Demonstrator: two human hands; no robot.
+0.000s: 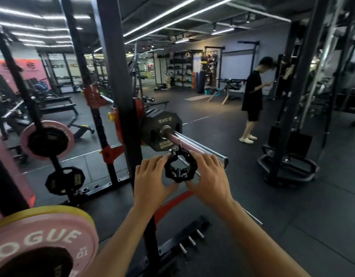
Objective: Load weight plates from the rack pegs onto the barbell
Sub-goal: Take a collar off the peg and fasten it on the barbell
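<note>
Weight plates come first at the far left: a pink rubber bumper disc point(47, 137) and a small black many-sided plate point(65, 180) hang on the rack pegs, with a larger pink, yellow-rimmed bumper point(43, 236) nearest the camera. Moving right, one black angular plate point(161, 129), matte with raised lettering, sits on the barbell sleeve point(194, 142), a smooth, shiny steel tube reaching out past the rack upright point(120, 76).

Below the sleeve, the left hand point(150, 182) and right hand point(209, 177) each pinch a side of the black clamp collar point(180, 168), a hard ring with faceted edges and a metal latch; both grips are closed on it, and it is held in the air, just clear of the bar.

Likely risks: the collar's latch may snap onto a fingertip, or the ring could meet the sleeve end tilted and jam. Left loose, the collar would let the plate creep outward along the slick steel.
</note>
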